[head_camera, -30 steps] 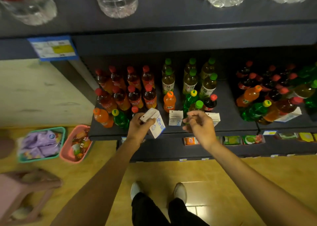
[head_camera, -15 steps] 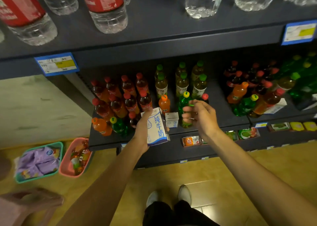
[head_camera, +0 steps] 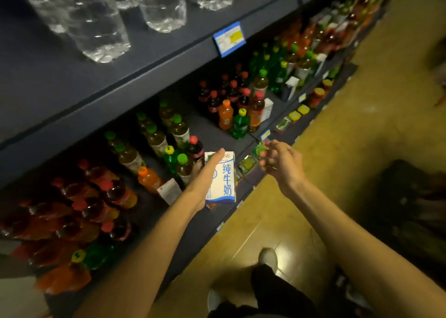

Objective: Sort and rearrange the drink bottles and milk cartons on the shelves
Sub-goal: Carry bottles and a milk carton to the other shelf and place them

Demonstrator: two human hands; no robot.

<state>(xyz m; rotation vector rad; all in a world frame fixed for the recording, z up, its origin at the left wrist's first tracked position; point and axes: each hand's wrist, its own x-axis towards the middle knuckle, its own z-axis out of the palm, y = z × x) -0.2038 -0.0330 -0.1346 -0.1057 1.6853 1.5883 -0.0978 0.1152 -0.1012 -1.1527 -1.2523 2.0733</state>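
Gripping a white-and-blue milk carton [head_camera: 223, 179], left hand [head_camera: 202, 180] wraps it from the left side, thumb tip on the carton's top front edge, carton upright with its printed face toward the camera, held in the air over the front edge of the lower shelf [head_camera: 212, 129]. Right hand [head_camera: 282, 164] hovers just right of the carton, not touching it, fingers loosely curled, holding nothing; blurred. Behind the carton: green-cap tea bottles [head_camera: 179, 130], one red-cap dark bottle [head_camera: 195, 147], a yellow-cap green bottle [head_camera: 170, 157]. Left of the hand, a second small carton [head_camera: 170, 191] stands tilted on the shelf beside an orange bottle [head_camera: 148, 179]. Far left, red-cap bottles [head_camera: 106, 192], blurry. Further right on the shelf, an orange soda bottle [head_camera: 225, 115], a green bottle [head_camera: 240, 123], and another white carton [head_camera: 266, 110]. Upper shelf holds clear water bottles [head_camera: 96, 25]; blue price tag [head_camera: 229, 39] on its edge. Yellow tile floor [head_camera: 337, 124], white shoe [head_camera: 268, 257] below.
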